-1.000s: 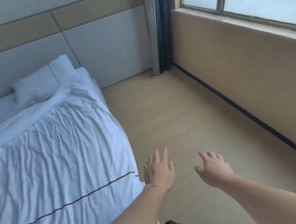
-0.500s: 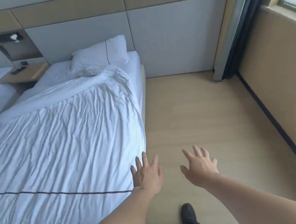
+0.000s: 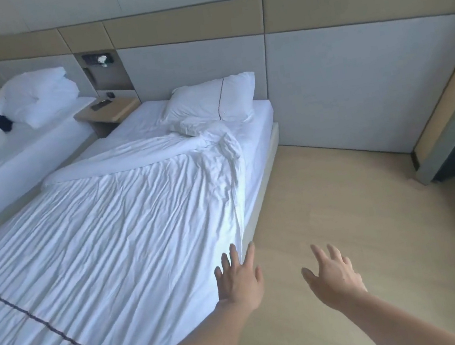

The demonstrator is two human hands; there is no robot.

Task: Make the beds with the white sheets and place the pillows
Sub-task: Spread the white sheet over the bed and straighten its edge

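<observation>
White, creased cotton covers most of the near bed: a wrinkled white duvet with a thin dark stripe lies spread over the mattress, its top edge bunched and twisted toward one o'clock, just below a white pillow with a dark seam that rests crooked against the grey padded headboard. Compared with half a second ago, the view has swung further left, so the whole near bed, the wooden bedside shelf and a second bed at ten o'clock, heaped with loose white pillows, are now in sight. The left hand has moved closer to the duvet's right edge; its fingers are straight and spread, holding nothing, and whether they touch the cloth cannot be told. The right hand, at five o'clock over the pale wooden floor, is likewise spread and empty. That shift suggests the person is turning to the bedside to smooth and straighten the duvet; the rumpled top, the skewed pillow and the far bed all appear not yet done.
</observation>
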